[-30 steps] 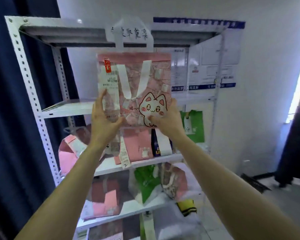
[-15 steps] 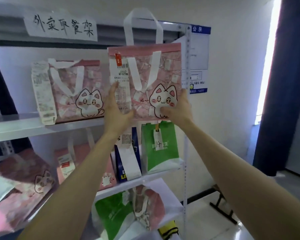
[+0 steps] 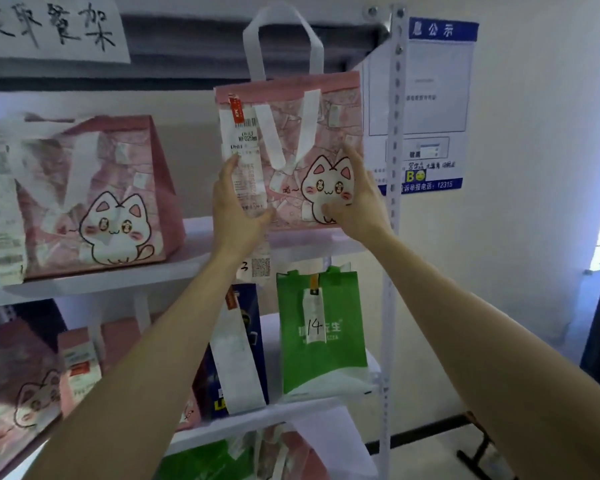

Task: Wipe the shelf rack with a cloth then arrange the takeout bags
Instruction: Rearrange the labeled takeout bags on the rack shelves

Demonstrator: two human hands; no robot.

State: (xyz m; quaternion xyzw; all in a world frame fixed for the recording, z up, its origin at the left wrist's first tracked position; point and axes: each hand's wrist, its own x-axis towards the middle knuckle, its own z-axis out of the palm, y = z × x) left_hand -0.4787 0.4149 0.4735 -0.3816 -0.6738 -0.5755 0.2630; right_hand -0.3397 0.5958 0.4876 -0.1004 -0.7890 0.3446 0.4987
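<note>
Both hands hold a pink takeout bag [image 3: 291,133] with a white cat print, white handles and a long receipt. It stands upright at the right end of the upper shelf [image 3: 194,261] of the white rack, its base at the shelf surface. My left hand [image 3: 238,213] grips its lower left side over the receipt. Over the cat print at the lower right lies my right hand [image 3: 355,202]. A second pink cat bag [image 3: 94,195] stands on the same shelf to the left. No cloth is in view.
The rack's right upright post [image 3: 392,202] stands just right of the held bag. One shelf down stand a green bag [image 3: 321,334] tagged 14, a dark blue bag [image 3: 246,327] and pink bags [image 3: 25,386]. A handwritten paper sign [image 3: 49,26] hangs on the top rail; a blue notice [image 3: 430,105] is on the wall.
The view has swung right and closer to the rack. The pink bag in both hands has come down to the right end of the upper shelf, beside the other pink bag.
</note>
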